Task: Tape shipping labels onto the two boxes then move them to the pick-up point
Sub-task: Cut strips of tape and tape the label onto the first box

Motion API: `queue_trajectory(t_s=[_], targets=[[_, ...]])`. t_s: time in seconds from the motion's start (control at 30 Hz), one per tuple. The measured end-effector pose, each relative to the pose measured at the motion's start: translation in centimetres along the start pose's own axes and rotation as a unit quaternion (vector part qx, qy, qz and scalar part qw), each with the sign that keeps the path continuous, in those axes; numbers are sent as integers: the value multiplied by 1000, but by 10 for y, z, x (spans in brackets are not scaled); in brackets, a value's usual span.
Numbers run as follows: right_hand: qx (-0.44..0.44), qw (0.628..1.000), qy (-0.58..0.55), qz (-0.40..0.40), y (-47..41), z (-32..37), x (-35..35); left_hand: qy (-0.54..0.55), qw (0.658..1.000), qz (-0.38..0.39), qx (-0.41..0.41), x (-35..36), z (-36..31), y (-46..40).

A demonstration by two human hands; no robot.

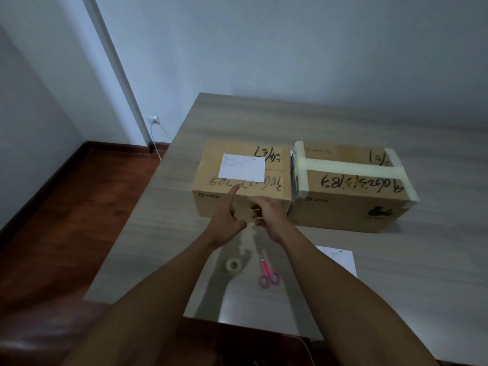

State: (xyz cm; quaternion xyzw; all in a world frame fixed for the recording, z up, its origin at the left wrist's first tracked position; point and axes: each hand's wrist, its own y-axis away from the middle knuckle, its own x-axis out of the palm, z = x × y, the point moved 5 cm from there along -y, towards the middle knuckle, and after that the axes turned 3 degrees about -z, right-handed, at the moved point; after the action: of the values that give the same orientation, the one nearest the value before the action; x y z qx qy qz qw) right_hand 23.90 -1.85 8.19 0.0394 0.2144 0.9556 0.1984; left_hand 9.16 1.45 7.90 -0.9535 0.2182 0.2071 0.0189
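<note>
From the head camera, both arms reach out over the table [396, 260] toward the left box [264, 204], where a label [242, 167] lies on the lid, loose as far as I can judge, with no tape visible on its edges. The left hand [227, 220] has its forefinger straight out, tip at the lid's near edge just below the label, the other fingers curled and holding nothing I can see. The right hand [268, 213] is curled in front of the box face and seems to pinch a pale strip (probably cut tape, though it is too blurred to be sure). Here is the risk: if that strip folds onto itself or sticks to the fingers, it is wasted, and a loose label could slide or go down crooked when tape touches it unless the left finger pins it first. The right box [351, 207] sits just beside, banded with tape but with no label on it; its label, the second sheet [340, 257], waits near the right forearm, where a sweep of that arm could brush it off the table. The tape roll [233, 265] and scissors [268, 273] lie between the arms, near the table's front edge.
</note>
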Motion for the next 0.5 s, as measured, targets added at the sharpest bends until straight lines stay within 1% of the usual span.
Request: queue_trajectory(t_s=[0.1,0.2,0.4,0.5], targets=[[-15,998,-54,9,1,31,4,17,1000,-7,24,-7,-26,-9],[-29,997,-70,20,2,52,7,23,999,-13,42,-11,-43,-15],[-66,997,-41,-1,0,71,7,34,997,-19,65,-12,-59,-19],[-74,997,-28,-6,-1,75,3,13,997,-44,69,-14,-61,-20]])
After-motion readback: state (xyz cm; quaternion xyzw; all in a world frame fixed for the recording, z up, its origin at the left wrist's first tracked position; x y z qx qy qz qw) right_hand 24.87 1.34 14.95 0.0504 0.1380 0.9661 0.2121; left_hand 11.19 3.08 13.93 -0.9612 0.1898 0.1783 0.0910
